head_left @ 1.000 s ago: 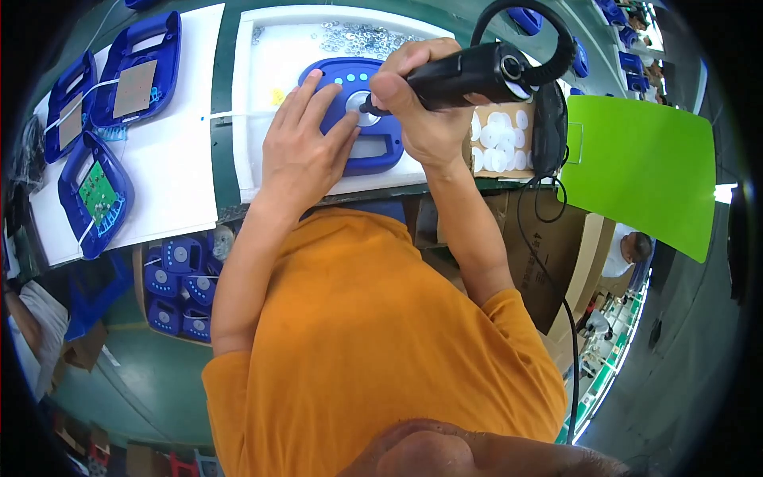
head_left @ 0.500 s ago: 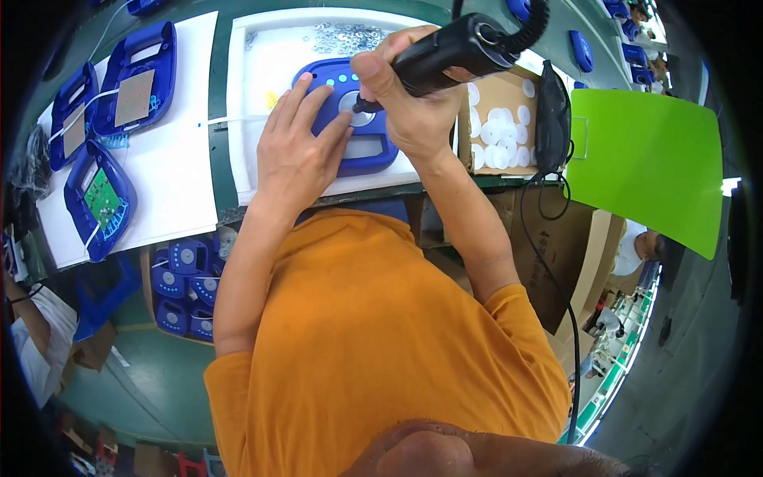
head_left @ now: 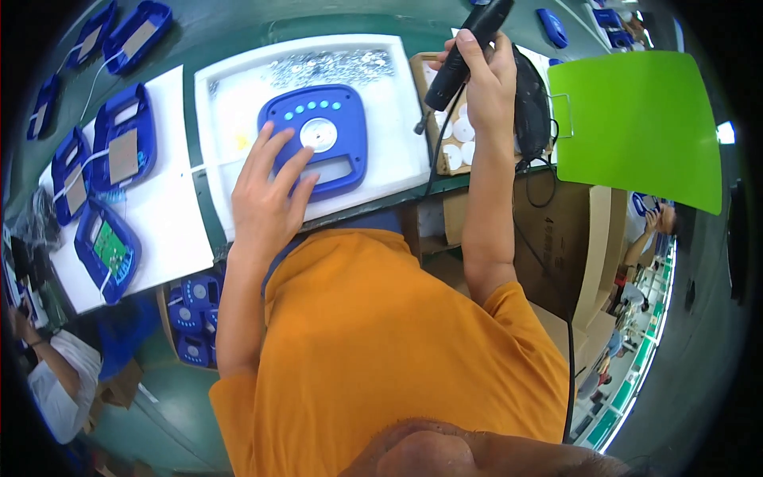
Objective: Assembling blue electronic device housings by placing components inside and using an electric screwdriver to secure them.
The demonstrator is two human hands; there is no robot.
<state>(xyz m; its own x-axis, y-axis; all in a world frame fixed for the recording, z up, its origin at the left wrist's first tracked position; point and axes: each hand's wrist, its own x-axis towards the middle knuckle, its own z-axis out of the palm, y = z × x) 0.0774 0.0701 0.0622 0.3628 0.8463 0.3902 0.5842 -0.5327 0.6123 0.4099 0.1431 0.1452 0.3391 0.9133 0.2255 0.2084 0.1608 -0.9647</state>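
Note:
A blue plastic housing [head_left: 354, 131] lies in a white foam tray [head_left: 208, 119], showing a row of light-blue round buttons, a silver disc [head_left: 319, 135] and a handle-like cutout. My left hand [head_left: 266, 187] has its fingers spread over the housing's left side, fingertips at or just above its surface. In my right hand [head_left: 491, 87] is a black electric screwdriver [head_left: 450, 79], gripped round its body. It is held up to the right of the housing, above a cardboard box, its tip apart from the housing.
Small metal parts [head_left: 326, 67] lie along the tray's back. White discs [head_left: 463, 129] fill the cardboard box, beside a black pouch [head_left: 531, 107] and a green panel [head_left: 636, 131]. Opened blue shells [head_left: 143, 119] rest at left. A boxed pile of blue units [head_left: 195, 310] stands below; a co-worker [head_left: 63, 381] is lower left.
The screwdriver has lifted off the silver disc and moved right and up with my right hand. My left hand has drawn back from the disc to the housing's left side.

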